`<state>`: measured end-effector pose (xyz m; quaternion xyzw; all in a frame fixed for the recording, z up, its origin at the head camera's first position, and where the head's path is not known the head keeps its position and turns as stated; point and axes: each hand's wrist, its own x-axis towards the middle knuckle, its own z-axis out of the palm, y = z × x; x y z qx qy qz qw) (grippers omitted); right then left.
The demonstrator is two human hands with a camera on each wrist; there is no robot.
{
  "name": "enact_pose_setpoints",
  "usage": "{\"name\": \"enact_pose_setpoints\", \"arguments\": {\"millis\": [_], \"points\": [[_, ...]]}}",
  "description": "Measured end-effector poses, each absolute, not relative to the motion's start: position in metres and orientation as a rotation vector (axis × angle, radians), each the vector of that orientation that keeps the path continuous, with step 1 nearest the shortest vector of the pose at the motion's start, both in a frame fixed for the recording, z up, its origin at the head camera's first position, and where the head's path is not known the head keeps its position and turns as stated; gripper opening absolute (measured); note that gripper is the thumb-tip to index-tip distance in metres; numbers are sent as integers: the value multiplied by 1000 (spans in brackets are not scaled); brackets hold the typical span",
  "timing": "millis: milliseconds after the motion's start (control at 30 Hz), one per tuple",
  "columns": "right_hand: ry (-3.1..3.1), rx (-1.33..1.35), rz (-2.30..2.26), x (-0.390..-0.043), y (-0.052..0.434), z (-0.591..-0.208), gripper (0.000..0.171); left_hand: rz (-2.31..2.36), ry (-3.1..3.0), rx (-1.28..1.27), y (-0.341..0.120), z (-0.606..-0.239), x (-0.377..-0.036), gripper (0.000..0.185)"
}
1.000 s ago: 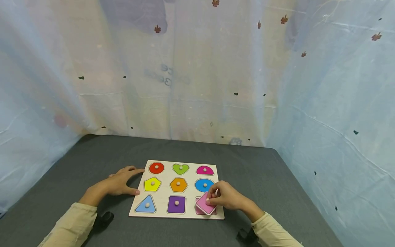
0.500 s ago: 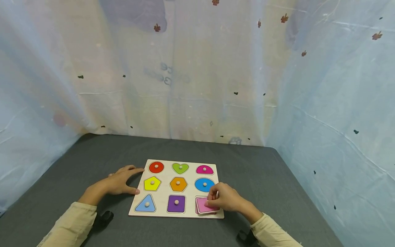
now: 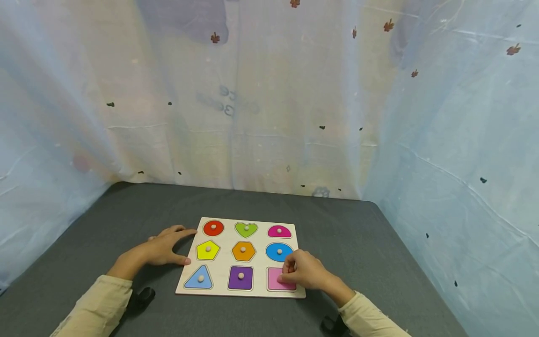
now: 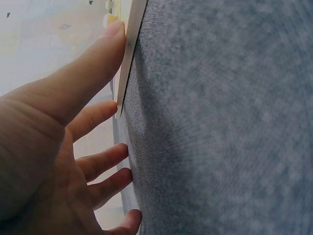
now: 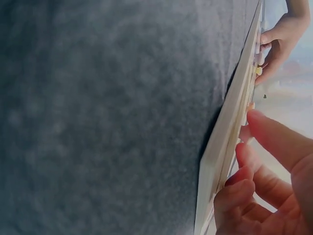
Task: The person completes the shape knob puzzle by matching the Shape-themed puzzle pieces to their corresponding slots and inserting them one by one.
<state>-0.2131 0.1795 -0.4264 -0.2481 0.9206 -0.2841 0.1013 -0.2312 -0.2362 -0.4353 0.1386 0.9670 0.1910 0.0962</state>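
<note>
Right hand (image 3: 306, 272) pinches pink square (image 3: 278, 280), hiding its knob; left hand (image 3: 162, 248) lies flat.

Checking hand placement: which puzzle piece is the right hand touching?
The pink square piece in the board's near right corner; the right hand rests on it alone.

The head view looks forward and down over the whole tabletop (image 3: 358, 234) from the near side. Both wrist views sit close, skimming the surface; all three share the puzzle board (image 3: 225, 243) (image 4: 131, 44) (image 5: 230, 132).
</note>
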Motion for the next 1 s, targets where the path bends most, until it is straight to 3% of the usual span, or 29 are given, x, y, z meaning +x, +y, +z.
{"name": "enact_pose_setpoints", "arguments": {"millis": [333,1000], "points": [[2624,-792,-939,-214,182,-425,15,571,2862,414,-236,-435,-231,93],[2571,-853,-967,-215,181,-424,13,565,2863,411,-236,-434,-230,94]]}}
